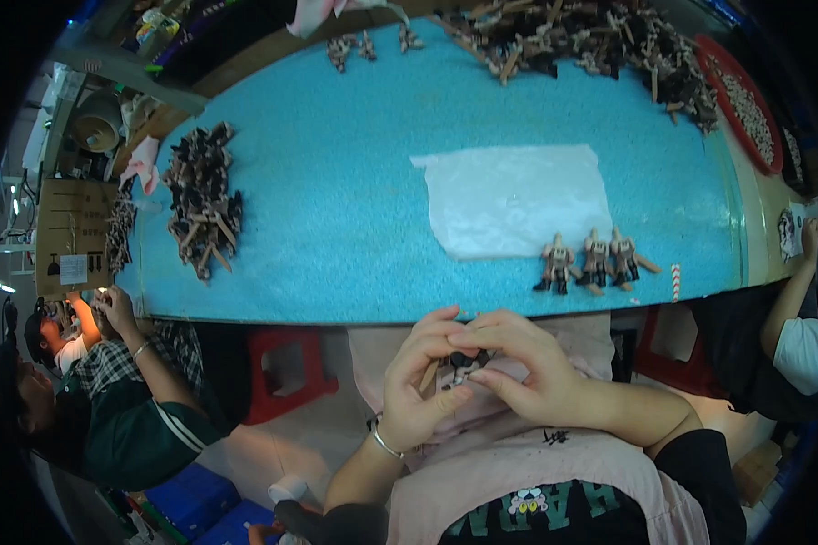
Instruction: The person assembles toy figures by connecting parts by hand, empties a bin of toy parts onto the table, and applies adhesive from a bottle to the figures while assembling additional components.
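A small toy figure (466, 361), dark and pale with a brown flat piece at its side, is held between my two hands just off the table's near edge. My left hand (418, 371) grips it from the left, fingers curled round it. From the right, my right hand (533, 368) pinches it between thumb and fingers, and both hands cover much of it. Beyond them, three similar toy figures (596, 257) lie in a row near the table edge. A white plastic sheet (516, 204) lies flat behind that row.
On the blue table top (336, 200), a heap of figures (202, 195) lies at left and a larger pile (600, 41) at far right. A red tray (734, 68) holds small pale parts. People sit at both sides; a red stool (291, 372) stands below the edge.
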`<act>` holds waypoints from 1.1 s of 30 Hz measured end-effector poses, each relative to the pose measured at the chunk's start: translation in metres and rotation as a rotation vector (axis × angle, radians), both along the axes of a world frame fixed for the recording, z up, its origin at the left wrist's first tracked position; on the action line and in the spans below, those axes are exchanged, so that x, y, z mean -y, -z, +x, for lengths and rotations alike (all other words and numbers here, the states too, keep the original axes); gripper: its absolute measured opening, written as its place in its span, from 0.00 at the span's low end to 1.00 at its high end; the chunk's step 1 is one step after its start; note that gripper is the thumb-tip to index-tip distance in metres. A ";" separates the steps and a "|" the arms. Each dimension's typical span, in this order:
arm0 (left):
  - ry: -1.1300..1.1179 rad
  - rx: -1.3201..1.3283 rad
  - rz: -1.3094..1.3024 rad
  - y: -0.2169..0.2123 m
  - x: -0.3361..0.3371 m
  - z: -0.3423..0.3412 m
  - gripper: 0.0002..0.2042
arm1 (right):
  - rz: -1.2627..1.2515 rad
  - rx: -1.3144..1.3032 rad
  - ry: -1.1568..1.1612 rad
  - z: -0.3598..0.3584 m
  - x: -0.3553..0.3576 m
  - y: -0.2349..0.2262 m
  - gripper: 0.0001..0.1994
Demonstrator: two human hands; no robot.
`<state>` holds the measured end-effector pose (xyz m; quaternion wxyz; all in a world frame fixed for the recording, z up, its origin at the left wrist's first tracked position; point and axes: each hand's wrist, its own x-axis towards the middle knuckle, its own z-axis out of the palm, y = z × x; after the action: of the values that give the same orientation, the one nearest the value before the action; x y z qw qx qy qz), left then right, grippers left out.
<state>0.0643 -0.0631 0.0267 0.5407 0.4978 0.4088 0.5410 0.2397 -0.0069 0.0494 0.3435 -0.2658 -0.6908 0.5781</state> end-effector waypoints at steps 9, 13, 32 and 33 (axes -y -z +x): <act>-0.399 -0.821 0.271 -0.015 -0.046 -0.065 0.16 | 0.293 0.284 0.075 0.014 -0.080 -0.041 0.14; -0.511 -1.054 0.283 -0.009 -0.075 -0.108 0.15 | 0.460 0.397 0.100 -0.017 -0.175 -0.040 0.09; -0.699 -1.300 0.381 -0.004 -0.173 -0.202 0.15 | 1.252 0.972 -0.211 -0.109 -0.336 -0.014 0.06; -0.695 -1.429 0.279 -0.003 -0.176 -0.206 0.14 | 1.107 0.821 -0.159 -0.108 -0.331 -0.016 0.06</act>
<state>-0.1415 0.1124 0.0298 -0.1177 0.6309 0.7158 0.2751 0.1315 0.3237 0.0654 0.0958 -0.1972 -0.9755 0.0168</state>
